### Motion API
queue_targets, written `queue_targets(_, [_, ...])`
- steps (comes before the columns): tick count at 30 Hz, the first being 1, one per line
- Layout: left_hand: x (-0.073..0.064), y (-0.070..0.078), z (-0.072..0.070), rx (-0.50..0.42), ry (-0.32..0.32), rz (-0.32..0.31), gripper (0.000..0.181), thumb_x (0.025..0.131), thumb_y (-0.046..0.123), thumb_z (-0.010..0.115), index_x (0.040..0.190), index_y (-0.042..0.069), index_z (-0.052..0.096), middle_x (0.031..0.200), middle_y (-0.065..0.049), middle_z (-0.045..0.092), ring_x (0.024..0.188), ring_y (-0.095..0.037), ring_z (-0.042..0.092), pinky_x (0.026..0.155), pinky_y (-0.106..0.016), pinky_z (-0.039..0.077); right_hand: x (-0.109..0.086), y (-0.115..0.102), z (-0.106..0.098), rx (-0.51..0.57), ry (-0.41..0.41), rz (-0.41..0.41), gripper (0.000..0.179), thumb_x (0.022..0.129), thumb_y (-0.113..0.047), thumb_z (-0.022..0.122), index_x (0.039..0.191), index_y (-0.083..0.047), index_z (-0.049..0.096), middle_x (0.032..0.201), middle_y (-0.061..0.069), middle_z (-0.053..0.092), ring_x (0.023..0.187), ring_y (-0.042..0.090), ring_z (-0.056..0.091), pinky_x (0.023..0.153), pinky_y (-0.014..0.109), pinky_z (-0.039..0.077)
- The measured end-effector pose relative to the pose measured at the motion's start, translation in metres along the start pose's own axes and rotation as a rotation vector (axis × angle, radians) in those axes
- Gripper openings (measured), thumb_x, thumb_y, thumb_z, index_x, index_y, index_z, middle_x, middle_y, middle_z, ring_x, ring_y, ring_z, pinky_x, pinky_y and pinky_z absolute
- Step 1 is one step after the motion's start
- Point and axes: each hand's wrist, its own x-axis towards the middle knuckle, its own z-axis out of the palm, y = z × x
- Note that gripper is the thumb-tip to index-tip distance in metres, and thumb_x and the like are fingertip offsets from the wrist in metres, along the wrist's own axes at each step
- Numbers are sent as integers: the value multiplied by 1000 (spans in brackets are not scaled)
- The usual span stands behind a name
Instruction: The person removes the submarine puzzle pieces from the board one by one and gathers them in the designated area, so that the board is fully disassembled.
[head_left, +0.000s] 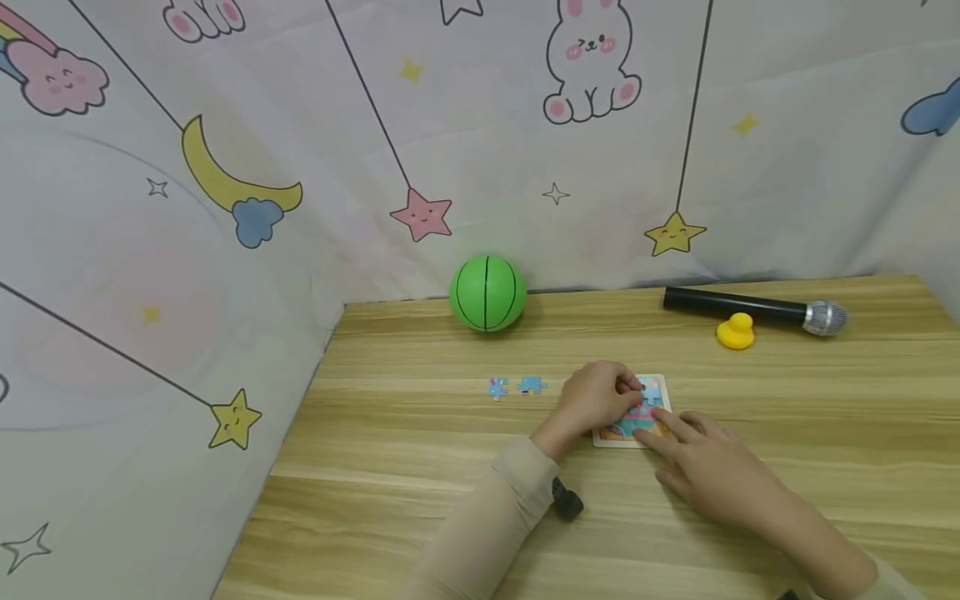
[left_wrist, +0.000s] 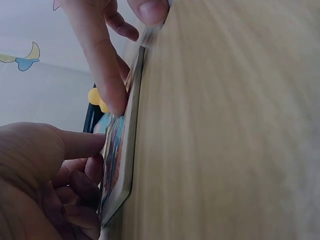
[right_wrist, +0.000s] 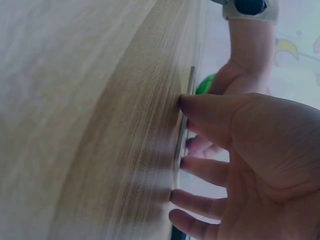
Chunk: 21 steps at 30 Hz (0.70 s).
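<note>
A small jigsaw puzzle in a pale frame (head_left: 600,443) lies on the wooden table, showing a pink, teal and orange picture. My left hand (head_left: 596,396) reaches over its left side with fingers curled, pinching a light blue puzzle piece (head_left: 652,394) by its left edge at the upper part of the puzzle. In the left wrist view, the left thumb (left_wrist: 85,145) and curled fingers are close over the picture. My right hand (head_left: 716,467) comes from the lower right, its fingers fairly straight, with fingertips resting on the puzzle's right part.
Two loose puzzle pieces, one small (head_left: 498,387) and one wider (head_left: 532,384), lie left of the puzzle. A green ball (head_left: 488,294) stands at the back by the printed curtain. A yellow rubber duck (head_left: 736,332) sits before a black microphone (head_left: 750,308) at back right.
</note>
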Motion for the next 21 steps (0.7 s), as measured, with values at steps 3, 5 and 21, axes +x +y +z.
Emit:
queue_targets(3, [0, -1, 0, -22, -3, 5, 9, 98, 32, 75, 95, 24, 78, 78, 20, 62, 70, 1, 56, 62, -21, 44, 0, 0, 0, -1, 0, -1, 50, 91, -31, 80, 139, -20, 68, 148, 18, 55, 118, 45, 59, 89, 67, 49])
queue_targets(5, [-1, -2, -1, -34, -7, 4, 9, 98, 32, 74, 96, 24, 78, 78, 20, 62, 70, 1, 56, 63, -22, 45, 0, 0, 0, 0, 1, -2, 50, 91, -30, 80, 138, -19, 68, 148, 19, 55, 118, 45, 59, 90, 67, 49])
queue_targets(21, [-11, -21, -29, -150, 28, -11, 8, 98, 26, 73, 95, 19, 76, 80, 14, 65, 72, -3, 59, 67, -23, 46, 0, -3, -1, 1, -2, 7, 49, 91, -28, 81, 137, -16, 69, 148, 21, 55, 119, 47, 58, 93, 68, 47])
